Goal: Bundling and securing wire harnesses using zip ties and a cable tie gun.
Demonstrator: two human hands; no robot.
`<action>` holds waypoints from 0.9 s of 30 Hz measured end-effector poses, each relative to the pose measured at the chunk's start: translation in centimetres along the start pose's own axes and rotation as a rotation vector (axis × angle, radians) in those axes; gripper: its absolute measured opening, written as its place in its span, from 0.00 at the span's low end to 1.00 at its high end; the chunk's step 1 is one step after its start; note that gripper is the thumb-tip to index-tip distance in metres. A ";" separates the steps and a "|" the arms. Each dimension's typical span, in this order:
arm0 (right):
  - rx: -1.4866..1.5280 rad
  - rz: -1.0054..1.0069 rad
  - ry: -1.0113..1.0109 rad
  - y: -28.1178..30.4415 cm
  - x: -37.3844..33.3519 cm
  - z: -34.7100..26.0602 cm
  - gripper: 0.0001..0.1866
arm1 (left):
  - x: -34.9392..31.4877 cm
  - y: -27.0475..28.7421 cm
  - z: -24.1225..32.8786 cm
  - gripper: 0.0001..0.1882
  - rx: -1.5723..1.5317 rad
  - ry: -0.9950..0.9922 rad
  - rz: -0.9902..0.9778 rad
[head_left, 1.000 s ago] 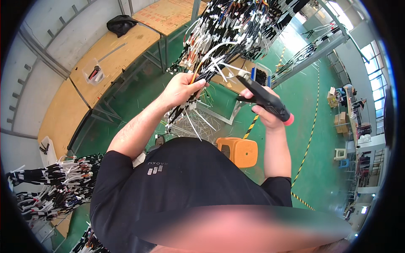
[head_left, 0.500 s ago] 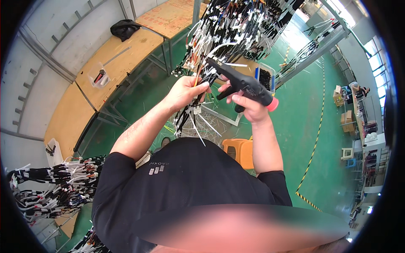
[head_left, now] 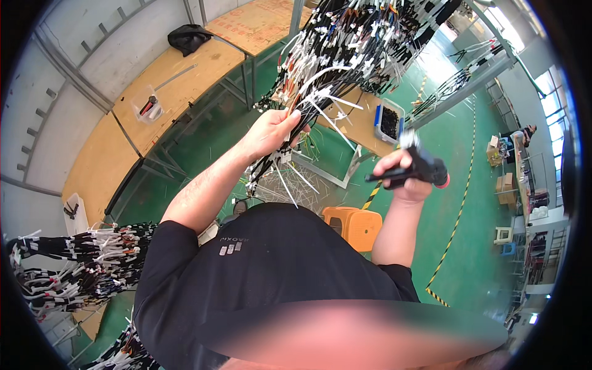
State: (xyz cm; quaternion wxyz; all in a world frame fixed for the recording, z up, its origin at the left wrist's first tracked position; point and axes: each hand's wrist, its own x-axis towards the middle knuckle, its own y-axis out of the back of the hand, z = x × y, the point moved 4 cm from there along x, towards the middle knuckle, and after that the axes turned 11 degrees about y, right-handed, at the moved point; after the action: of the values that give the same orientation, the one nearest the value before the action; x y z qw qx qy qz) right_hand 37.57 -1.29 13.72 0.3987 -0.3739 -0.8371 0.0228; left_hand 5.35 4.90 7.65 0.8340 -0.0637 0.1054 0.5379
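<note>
Left hand (head_left: 271, 132): gripping cable bundle (head_left: 266, 165)
Right hand (head_left: 412, 190): wrapped around black tool (head_left: 425, 165), right of bundle
White ties (head_left: 336, 129): apparently being tightened; next calls for aligning tool

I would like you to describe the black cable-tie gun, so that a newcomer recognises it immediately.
On the green floor, find the orange plastic stool. Above and to the right of it in the picture, the person's right hand grips the black cable-tie gun. Unlike the wire bundle in the left hand, it is one solid pistol shape with a pinkish-red end cap.
</note>
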 end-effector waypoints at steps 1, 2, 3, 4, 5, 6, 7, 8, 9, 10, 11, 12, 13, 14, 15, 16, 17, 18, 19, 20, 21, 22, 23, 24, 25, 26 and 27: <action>-0.074 0.142 0.082 -0.2 0.3 0.4 0.27 | 0.0 0.0 -0.2 0.24 0.001 -0.010 0.009; -0.310 0.253 0.042 -0.9 1.0 -0.4 0.26 | 0.0 0.1 -0.3 0.24 0.000 -0.009 0.011; -0.536 0.337 0.037 -1.2 1.8 -0.2 0.27 | 0.0 0.1 -0.4 0.24 0.013 -0.020 0.007; -0.837 0.356 -0.035 -0.3 1.4 -0.3 0.26 | 0.0 0.0 -0.2 0.24 0.029 -0.031 -0.002; -1.136 0.225 -0.044 -0.4 1.3 -0.7 0.24 | -0.1 -0.1 0.1 0.24 0.029 -0.031 -0.005; -1.241 0.058 -0.021 0.0 1.3 -0.3 0.21 | -0.4 -0.2 0.4 0.24 0.051 -0.026 -0.002; -1.193 0.046 -0.153 0.0 1.0 0.4 0.20 | -0.6 -0.3 0.6 0.24 0.071 -0.019 0.009; -1.246 -0.017 -0.093 -0.5 1.3 1.0 0.20 | -0.5 -0.3 0.5 0.24 0.070 -0.018 0.014; -1.297 -0.081 -0.032 -1.1 1.6 1.6 0.20 | -0.4 -0.3 0.5 0.24 0.076 -0.026 0.012; -1.252 -0.059 -0.099 -1.1 1.6 2.2 0.20 | -0.3 -0.3 0.4 0.24 0.079 -0.035 0.008; -1.251 -0.063 -0.101 -1.4 1.8 2.5 0.20 | -0.3 -0.2 0.3 0.24 0.076 -0.035 0.010; -1.247 -0.070 -0.104 -1.8 2.2 2.8 0.20 | -0.3 -0.2 0.2 0.24 0.106 -0.049 0.005; -1.243 -0.076 -0.108 -2.2 2.5 2.9 0.20 | -0.3 -0.2 0.3 0.25 0.136 -0.063 0.001; -1.242 -0.081 -0.110 -2.4 2.8 2.9 0.20 | -0.3 -0.2 0.3 0.25 0.132 -0.063 0.005; -1.237 -0.076 -0.139 -2.6 3.0 2.9 0.21 | -0.3 -0.3 0.4 0.25 0.169 -0.077 0.013; -1.230 -0.072 -0.167 -2.7 3.1 3.0 0.21 | -0.3 -0.3 0.5 0.25 0.206 -0.090 0.022; -1.228 -0.077 -0.167 -2.8 3.2 3.1 0.21 | -0.3 -0.3 0.4 0.26 0.234 -0.086 0.030; -1.245 -0.091 -0.130 -2.9 3.4 3.0 0.21 | -0.2 -0.2 0.3 0.26 0.231 -0.086 0.034; -1.262 -0.105 -0.095 -3.2 3.5 2.9 0.21 | -0.1 -0.1 0.2 0.26 0.260 -0.091 0.035; -1.262 -0.110 -0.098 -3.4 3.6 2.8 0.21 | -0.1 -0.1 0.1 0.26 0.290 -0.096 0.037; -1.273 -0.114 -0.121 -3.7 3.8 2.6 0.20 | -0.2 -0.2 0.2 0.26 0.285 -0.096 0.040; -1.285 -0.115 -0.144 -3.9 3.9 2.5 0.20 | -0.3 -0.2 0.4 0.26 0.304 -0.092 0.052; -1.286 -0.118 -0.145 -4.1 4.1 2.5 0.20 | -0.4 -0.3 0.4 0.26 0.322 -0.088 0.065; -1.325 -0.140 -0.091 -4.4 4.3 2.5 0.20 | -0.3 -0.3 0.4 0.26 0.319 -0.089 0.066; -1.362 -0.163 -0.036 -4.7 4.6 2.3 0.20 | -0.3 -0.2 0.4 0.26 0.370 -0.096 0.094; -1.363 -0.166 -0.036 -4.9 4.7 2.2 0.20 | -0.2 -0.1 0.4 0.26 0.421 -0.103 0.123; -1.325 -0.146 -0.079 -4.9 4.7 2.1 0.21 | -0.3 -0.1 0.5 0.26 0.418 -0.105 0.124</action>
State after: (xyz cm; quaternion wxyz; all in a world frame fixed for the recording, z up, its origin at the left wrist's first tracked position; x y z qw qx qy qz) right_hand 31.24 -1.27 17.02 0.0545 -0.4811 -0.7114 -0.5095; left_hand 5.40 4.71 8.24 0.7986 0.1453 0.1750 0.5572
